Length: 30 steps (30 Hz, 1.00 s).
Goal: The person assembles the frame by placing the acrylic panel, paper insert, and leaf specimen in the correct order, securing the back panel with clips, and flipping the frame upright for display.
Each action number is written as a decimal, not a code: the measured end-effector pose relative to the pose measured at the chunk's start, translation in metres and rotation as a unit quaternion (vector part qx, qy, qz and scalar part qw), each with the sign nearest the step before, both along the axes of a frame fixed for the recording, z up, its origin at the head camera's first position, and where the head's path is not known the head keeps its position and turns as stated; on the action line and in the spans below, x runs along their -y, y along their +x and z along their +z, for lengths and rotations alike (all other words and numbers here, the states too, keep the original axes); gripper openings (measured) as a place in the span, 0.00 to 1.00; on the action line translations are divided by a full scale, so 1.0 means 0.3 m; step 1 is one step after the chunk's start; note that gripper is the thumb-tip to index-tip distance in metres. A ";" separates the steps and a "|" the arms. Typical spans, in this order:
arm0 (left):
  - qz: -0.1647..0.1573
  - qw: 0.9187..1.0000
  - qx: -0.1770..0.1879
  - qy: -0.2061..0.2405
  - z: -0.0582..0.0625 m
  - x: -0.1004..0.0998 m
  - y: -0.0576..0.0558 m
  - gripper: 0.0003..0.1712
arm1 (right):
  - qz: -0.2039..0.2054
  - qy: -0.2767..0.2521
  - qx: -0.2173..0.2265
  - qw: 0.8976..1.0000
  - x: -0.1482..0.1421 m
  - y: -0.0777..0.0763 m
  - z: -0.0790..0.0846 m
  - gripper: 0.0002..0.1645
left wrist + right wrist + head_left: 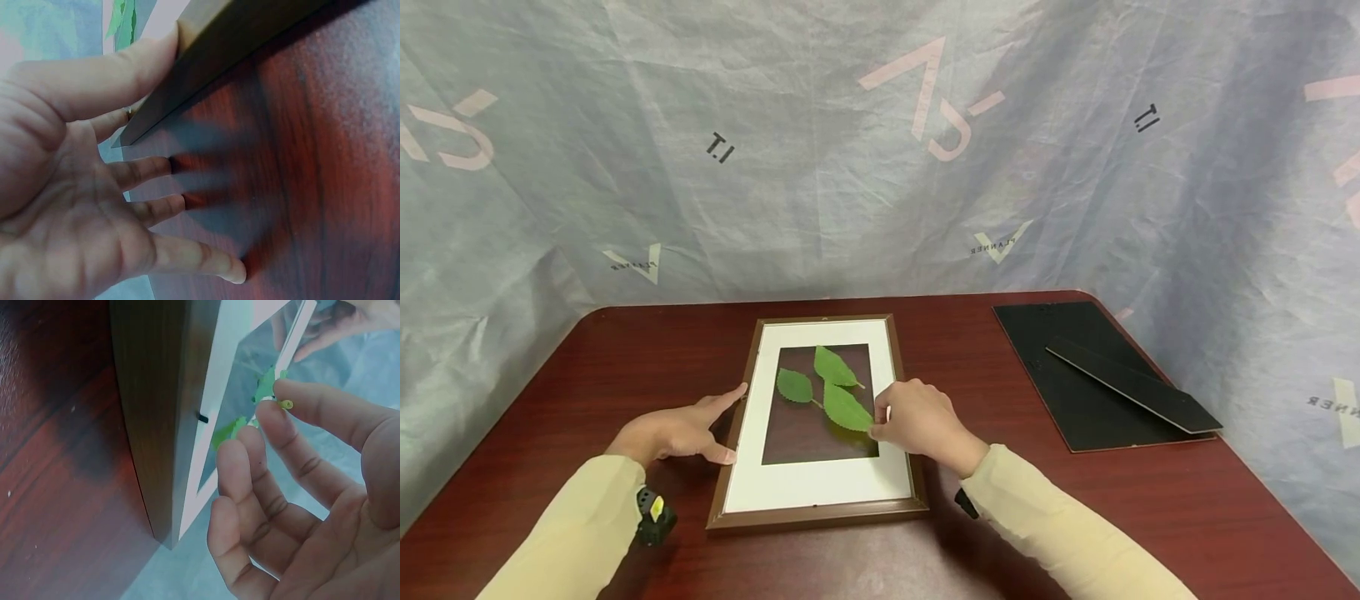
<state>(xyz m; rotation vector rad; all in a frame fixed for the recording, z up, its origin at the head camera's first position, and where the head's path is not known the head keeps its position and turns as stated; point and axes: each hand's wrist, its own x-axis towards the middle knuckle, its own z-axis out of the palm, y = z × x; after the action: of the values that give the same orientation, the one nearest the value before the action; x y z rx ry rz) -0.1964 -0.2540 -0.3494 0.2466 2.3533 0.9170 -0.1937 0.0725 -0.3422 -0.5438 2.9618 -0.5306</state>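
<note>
A brown picture frame (816, 514) lies on the table with a white mat (775, 492) inside it, around a glass window (805, 446). My right hand (921, 414) pinches the stem (287, 405) of the lowest green leaf (846, 406) between thumb and index finger, over the window's right side. Two more leaves show on the glass: a small one (794, 385) at the left and another (832, 365) at the top. With fingers spread, my left hand (677, 429) rests thumb and index fingertip against the frame's left edge; its other fingertips touch the tabletop.
A black backing board (1037, 333) lies at the table's right side, its hinged stand flap (1135, 387) sticking up at an angle. Grey printed cloth (820, 167) hangs behind and beside the dark red table (655, 350).
</note>
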 end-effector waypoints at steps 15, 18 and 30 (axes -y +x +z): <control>-0.001 1.000 0.000 -0.003 0.003 -0.002 0.000 0.64 | -0.006 0.022 0.006 1.000 0.041 0.005 -0.022 0.22; -0.001 1.000 0.002 -0.002 0.004 -0.001 0.000 0.64 | 0.000 0.039 0.013 0.999 0.051 0.009 -0.024 0.25; -0.001 1.000 0.002 -0.009 0.003 0.000 -0.001 0.65 | 0.015 0.016 0.011 1.000 0.021 -0.019 -0.007 0.10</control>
<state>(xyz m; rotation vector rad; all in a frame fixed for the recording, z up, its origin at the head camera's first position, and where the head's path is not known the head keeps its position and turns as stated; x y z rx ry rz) -0.1968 -0.2540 -0.3484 0.2395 2.3569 0.8942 -0.1994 0.0661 -0.3442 -0.5735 2.9307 -0.4839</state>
